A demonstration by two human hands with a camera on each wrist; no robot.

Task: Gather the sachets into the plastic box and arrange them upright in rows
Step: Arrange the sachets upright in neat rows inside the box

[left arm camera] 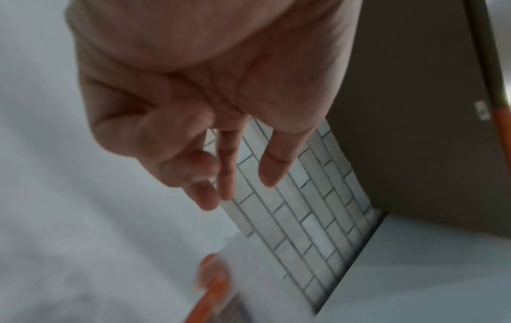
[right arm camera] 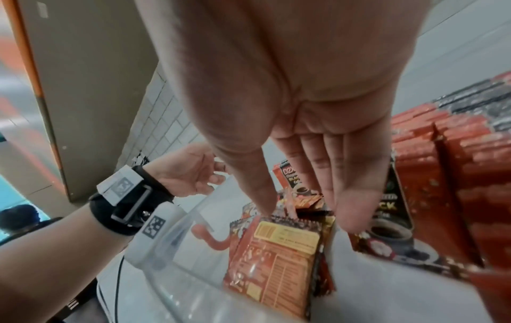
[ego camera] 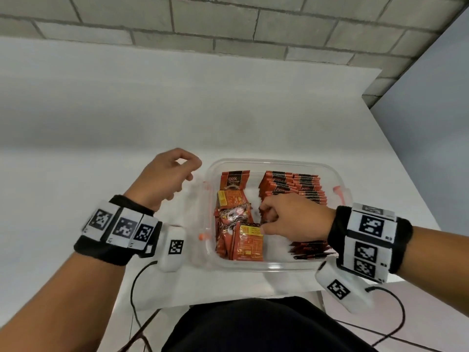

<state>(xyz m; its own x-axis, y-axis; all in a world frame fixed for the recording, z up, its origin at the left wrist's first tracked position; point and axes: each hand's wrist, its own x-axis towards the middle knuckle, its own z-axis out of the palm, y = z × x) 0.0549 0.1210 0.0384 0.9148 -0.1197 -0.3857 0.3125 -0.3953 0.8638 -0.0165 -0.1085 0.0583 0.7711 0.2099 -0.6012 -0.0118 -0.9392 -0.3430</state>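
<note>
A clear plastic box point(ego camera: 279, 162) with orange clips sits on the white table in front of me. Red-orange sachets fill it. Upright rows point(ego camera: 299, 186) stand along its right side, and a looser, leaning batch point(ego camera: 232, 209) lies along its left side. My right hand point(ego camera: 264, 219) reaches into the box; thumb and fingers point(right arm camera: 304, 214) pinch the top edge of a yellow-labelled sachet point(right arm camera: 282, 257) at the near left. My left hand point(ego camera: 175, 174) hovers just left of the box with fingers loosely curled, holding nothing point(left arm camera: 221, 170).
The white table point(ego camera: 101, 123) stretches far to the left and behind the box. A grey brick wall point(ego camera: 228, 26) bounds it at the back. The table's right edge runs close past the box. Black cables point(ego camera: 134, 288) hang from both wrists near my lap.
</note>
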